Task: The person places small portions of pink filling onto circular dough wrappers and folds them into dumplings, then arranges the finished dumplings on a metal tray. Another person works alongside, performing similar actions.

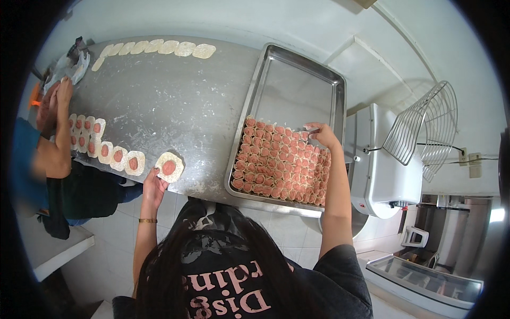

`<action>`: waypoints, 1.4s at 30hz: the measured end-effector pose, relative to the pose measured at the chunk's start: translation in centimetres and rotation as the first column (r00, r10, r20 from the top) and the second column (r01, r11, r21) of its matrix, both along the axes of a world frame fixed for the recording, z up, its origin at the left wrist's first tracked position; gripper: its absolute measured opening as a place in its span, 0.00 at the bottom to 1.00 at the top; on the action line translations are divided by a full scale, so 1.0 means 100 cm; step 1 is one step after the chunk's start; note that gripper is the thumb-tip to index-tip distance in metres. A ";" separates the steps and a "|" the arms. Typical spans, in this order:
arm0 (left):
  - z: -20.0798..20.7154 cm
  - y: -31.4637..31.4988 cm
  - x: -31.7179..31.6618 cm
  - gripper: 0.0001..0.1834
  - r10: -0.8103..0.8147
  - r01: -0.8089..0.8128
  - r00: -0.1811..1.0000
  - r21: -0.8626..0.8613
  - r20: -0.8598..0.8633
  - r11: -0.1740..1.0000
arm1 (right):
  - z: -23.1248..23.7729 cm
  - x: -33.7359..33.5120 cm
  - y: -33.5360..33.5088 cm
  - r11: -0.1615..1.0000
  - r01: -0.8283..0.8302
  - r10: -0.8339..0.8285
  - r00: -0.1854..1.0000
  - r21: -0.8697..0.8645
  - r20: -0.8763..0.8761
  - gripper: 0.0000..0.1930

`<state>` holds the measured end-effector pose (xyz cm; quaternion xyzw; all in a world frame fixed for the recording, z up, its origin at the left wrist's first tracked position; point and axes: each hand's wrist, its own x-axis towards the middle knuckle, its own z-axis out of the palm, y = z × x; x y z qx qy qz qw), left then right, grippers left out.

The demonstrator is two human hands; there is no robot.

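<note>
My left hand (153, 190) is at the table's front edge. Its thumb and fingers grip the edge of a pale dumpling wrapper (179, 159) with a lump of pink meat filling (168, 167) on it. My right hand (325, 135) reaches over a large metal tray (297, 80), its fingers apart beside the far row of small meat dumplings (281, 165). These open-topped dumplings fill the tray's near part in tight rows. I make out nothing between the right fingers. Left of my left hand, several wrappers with filling (118, 154) lie in rows.
A row of plain wrappers (168, 47) lies along the back of the steel table (170, 90). At the left, a co-worker's hands (56, 101) are near a plastic bag (74, 69). A white machine (385, 159) with a wire guard (430, 127) stands right of the tray.
</note>
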<state>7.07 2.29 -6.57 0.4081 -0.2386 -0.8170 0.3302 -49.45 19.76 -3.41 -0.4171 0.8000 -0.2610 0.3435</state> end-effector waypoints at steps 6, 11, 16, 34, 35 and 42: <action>0.000 0.008 -0.003 0.18 0.005 -0.005 1.000 -0.007 0.005 1.000 | 0.005 0.005 -0.006 0.984 -0.180 0.180 0.984 -0.010 0.011 0.23; -0.001 0.012 -0.003 0.18 0.010 -0.010 1.000 0.002 0.021 1.000 | 0.007 0.010 -0.007 0.993 -0.110 0.112 0.992 0.033 -0.051 0.22; -0.002 0.016 -0.003 0.18 0.019 -0.019 0.999 0.014 0.034 1.000 | 0.013 0.021 -0.002 0.990 -0.131 0.136 0.984 0.053 -0.116 0.22; -0.012 0.006 0.005 0.15 -0.031 0.032 0.999 0.021 -0.023 0.999 | 0.009 0.031 -0.005 0.999 -0.030 0.039 0.976 0.043 -0.213 0.19; -0.011 0.005 0.006 0.15 -0.023 0.023 1.000 0.031 0.019 0.999 | 0.009 0.033 -0.006 0.998 -0.030 0.044 0.973 0.061 -0.228 0.19; -0.011 -0.003 0.009 0.15 -0.034 0.032 0.999 0.033 0.041 0.999 | -0.004 0.030 -0.005 0.999 0.005 -0.014 0.982 -0.048 -0.188 0.19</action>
